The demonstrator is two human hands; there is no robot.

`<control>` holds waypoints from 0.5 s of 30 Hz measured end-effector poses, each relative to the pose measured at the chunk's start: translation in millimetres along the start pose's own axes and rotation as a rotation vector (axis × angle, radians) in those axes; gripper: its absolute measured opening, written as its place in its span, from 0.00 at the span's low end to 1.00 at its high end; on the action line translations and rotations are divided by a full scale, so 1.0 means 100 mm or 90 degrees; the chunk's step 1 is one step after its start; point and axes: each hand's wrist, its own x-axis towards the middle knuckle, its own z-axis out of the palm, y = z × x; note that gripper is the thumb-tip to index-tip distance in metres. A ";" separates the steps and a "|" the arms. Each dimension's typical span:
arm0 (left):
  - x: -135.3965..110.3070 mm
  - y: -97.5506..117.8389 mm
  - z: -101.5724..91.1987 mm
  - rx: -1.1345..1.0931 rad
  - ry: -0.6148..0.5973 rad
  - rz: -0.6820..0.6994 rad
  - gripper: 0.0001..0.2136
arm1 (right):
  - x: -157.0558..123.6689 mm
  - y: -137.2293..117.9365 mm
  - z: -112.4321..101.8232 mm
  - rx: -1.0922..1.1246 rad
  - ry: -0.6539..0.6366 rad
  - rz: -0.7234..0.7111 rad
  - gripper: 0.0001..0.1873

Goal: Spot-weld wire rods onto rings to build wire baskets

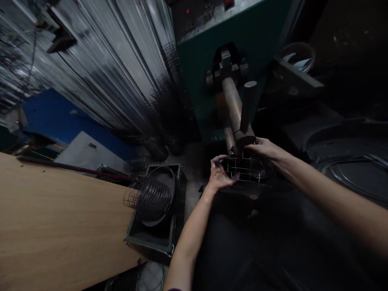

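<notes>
far left: wooden worktop [54, 226], bare tan board, with a dark rod [72, 167] lying along its back edge
behind it: blue panel [51, 115] and corrugated metal wall [115, 68]
centre-left: metal box [157, 234] on the floor with a stack of round wire guards [148, 196] resting on its rim, tilted; more dark wire stacks [169, 109] lean against the wall
left hand [218, 174]: fingers curled around the near-left edge of the wire frame [247, 169], thumb on top, pinching the rim
wire frame: small wire cage piece held between both hands, just below the tip of the machine's shaft [235, 105] (touching it or not, hard to say in this dim light)
right hand [264, 149]: fingers bent over the far-right rim of the wire frame, gripping it from above
machine: green housing [206, 68] with a red light, shaft sticking out toward the person, and an upright peg [247, 103] beside it
far right: dark round rings [351, 173], hardly visible
risk: fingers sit right by the shaft and peg, so a pinch looks likely if the machine moves while both hands are on the frame; thin wires could bend or slip from an uneven grip
</notes>
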 end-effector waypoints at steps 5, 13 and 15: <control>0.00 -0.04 -0.02 0.006 -0.012 -0.017 0.36 | 0.01 0.02 0.03 0.009 0.000 0.002 0.12; 0.08 -0.06 -0.04 0.001 0.004 -0.008 0.37 | 0.01 -0.06 0.07 -0.011 -0.004 0.000 0.13; 0.09 -0.06 -0.05 0.010 0.009 -0.001 0.37 | 0.03 -0.04 0.07 -0.027 -0.013 -0.010 0.14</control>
